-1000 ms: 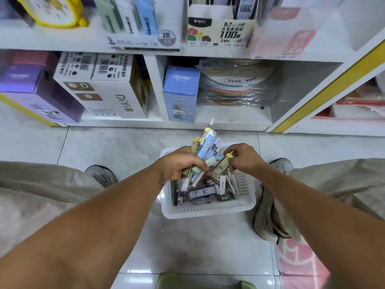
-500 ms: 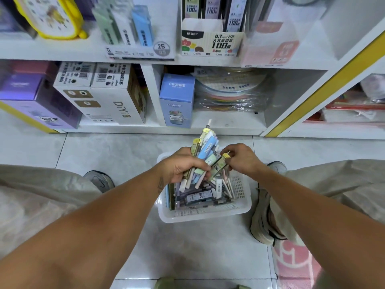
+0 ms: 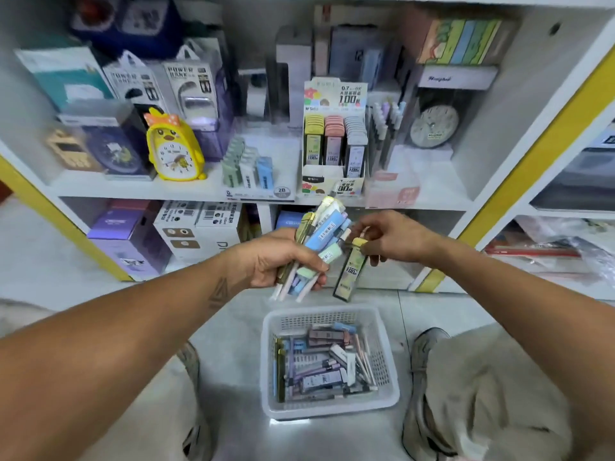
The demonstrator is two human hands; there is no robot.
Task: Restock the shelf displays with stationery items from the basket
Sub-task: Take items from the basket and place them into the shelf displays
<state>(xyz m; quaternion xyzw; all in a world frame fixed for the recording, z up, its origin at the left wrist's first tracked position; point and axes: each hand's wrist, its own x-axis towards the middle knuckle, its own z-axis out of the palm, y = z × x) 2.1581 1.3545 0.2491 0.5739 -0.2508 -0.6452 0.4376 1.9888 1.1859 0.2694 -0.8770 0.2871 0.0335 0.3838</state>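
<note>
Both hands have risen from the basket (image 3: 329, 409) toward the shelf (image 3: 186, 189), left hand (image 3: 283, 261) gripping a bundle of packs (image 3: 324, 239), right hand (image 3: 392, 239) pinching one lead case (image 3: 349, 277), so restocking looks barely begun with the basket still heaped.

A white shelving unit (image 3: 432, 202) with slanted yellow edge strips (image 3: 532, 154) fills the far side, divided into open compartments by white panels. It stands on a floor of pale grey glossy tiles (image 3: 233, 331) with thin dark grout lines, and soft light glares off the tiles near the bottom of the view.
</note>
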